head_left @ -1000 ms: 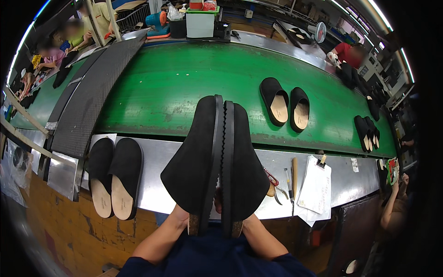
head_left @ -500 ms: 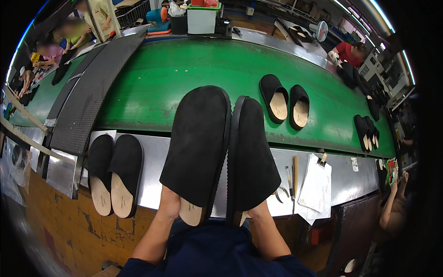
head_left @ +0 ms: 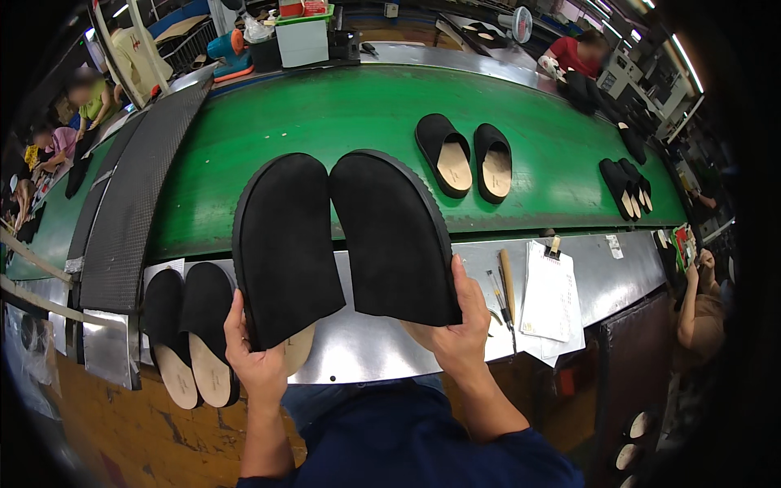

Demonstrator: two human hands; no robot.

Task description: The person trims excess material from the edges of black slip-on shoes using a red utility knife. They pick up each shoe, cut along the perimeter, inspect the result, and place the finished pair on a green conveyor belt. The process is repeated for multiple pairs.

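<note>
Two black clogs with beige insoles are held up in front of me, their tops facing me. My left hand (head_left: pixel 255 354) is closed on the outer edge of the left clog (head_left: pixel 289 244) near its heel. The right clog (head_left: pixel 396 236) is gripped the same way by my right hand (head_left: pixel 461 332), thumb along the sole's edge. Toes point away, close together, while the heels spread apart. Beside my left hand, another pair of black clogs (head_left: pixel 213 309) lies on the metal ledge, heels overhanging its front edge.
A green conveyor belt (head_left: pixel 325 106) runs across, carrying a pair of clogs (head_left: pixel 443 154) and more at the right. On the metal ledge (head_left: pixel 602 301) lie a clipboard with papers (head_left: pixel 547 297) and several tools (head_left: pixel 506 285). Co-workers (head_left: pixel 579 55) sit around the belt.
Both clogs have turned from sole-to-sole to tops facing me, moving left in view. Both hands now show on the outer edges. My view has shifted, so the belt and bench appear displaced.
</note>
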